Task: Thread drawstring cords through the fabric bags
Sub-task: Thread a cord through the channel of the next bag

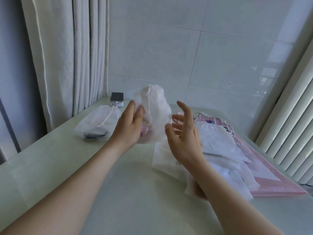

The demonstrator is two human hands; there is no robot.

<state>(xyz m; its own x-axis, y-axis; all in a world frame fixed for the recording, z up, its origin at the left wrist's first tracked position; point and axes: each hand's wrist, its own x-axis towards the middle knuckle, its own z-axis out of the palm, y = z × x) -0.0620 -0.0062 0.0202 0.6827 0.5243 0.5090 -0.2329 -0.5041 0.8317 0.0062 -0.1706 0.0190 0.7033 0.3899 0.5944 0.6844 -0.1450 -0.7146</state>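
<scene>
The fabric bag [157, 106] is being pinched aloft by the left hand [130, 123] alone, the right hand [183, 133] spread empty; slipping is arguably being risked.

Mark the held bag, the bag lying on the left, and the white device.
held bag [158, 109], head view, mid fabric.
left bag [94, 121], head view, fabric above its dark contents.
white device [117, 96], head view, dark top face.

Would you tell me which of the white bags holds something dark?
The far-left bag on the table, beside the left hand; a dark shape shows through it. The held bag shows pink instead.
</scene>
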